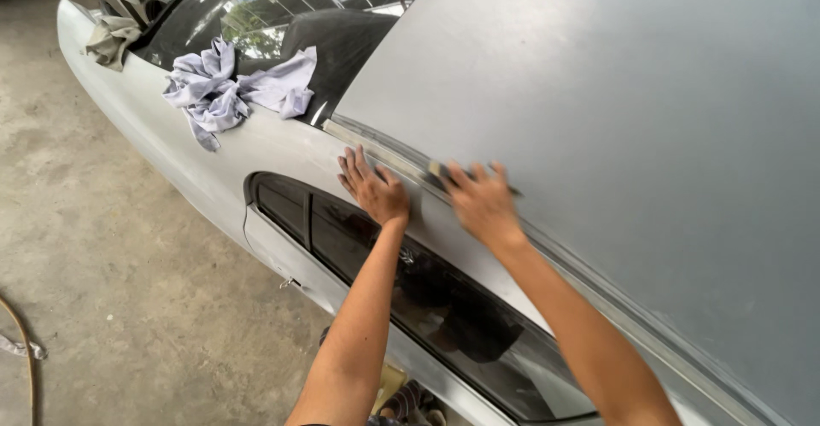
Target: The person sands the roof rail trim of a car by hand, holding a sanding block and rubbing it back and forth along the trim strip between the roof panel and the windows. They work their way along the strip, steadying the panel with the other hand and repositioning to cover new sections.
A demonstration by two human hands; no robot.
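A grey, dull-sanded car fills the view, with its roof (615,93) at the right and the rear pillar (282,144) at the centre. My left hand (373,188) lies flat on the pillar just above the dark side window (367,238), fingers spread, holding nothing. My right hand (483,201) is blurred and presses a small dark sanding pad (440,172) against the channel where the roof meets the side.
A crumpled pale lilac cloth (231,88) lies across the base of the rear glass (282,7). A second grey rag (111,37) sits near the boot edge. Bare concrete floor (94,255) lies to the left, with a hose (26,349) at its edge.
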